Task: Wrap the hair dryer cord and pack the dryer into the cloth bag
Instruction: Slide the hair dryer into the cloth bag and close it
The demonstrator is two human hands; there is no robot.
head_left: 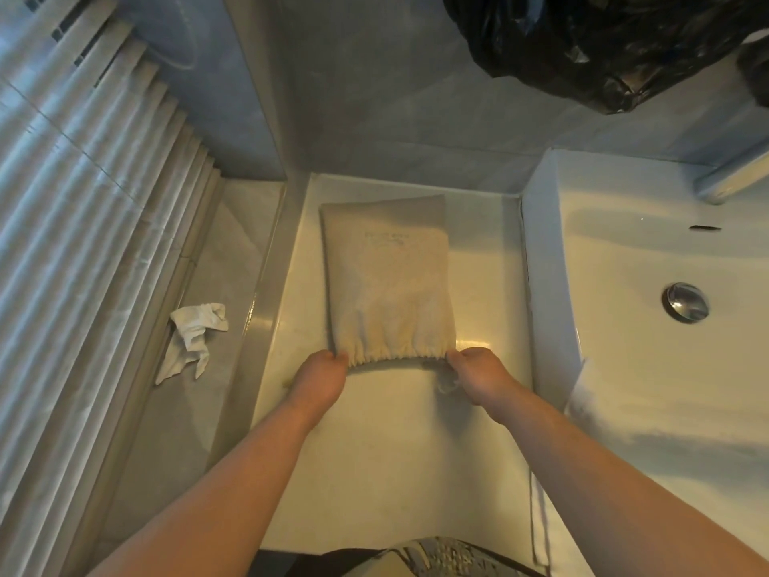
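Head view: nearest, two bare forearms reach forward over the pale countertop (399,472); the left hand (320,374) is closed, its fingertips pinching the left corner of the gathered mouth of the cloth bag (387,281); the right hand (474,372) is closed the same way on the right corner, with a loop of drawstring (447,385) trailing just beside it. The bag lies flat on the counter, mouth toward the person, its closed end near the back wall; it looks soft and light in itself, limp cloth that will sag unless held by both corners of the hem, which seem the firmest places to grip; the puckered mouth suggests the string is partly drawn. The hair dryer and its cord are not visible; whether they are inside cannot be told, though the bag looks rather flat. To the right stands a white washbasin (624,326); farther off, a black plastic bag (582,43) is cut off by the frame; the faint print on the cloth is unreadable.
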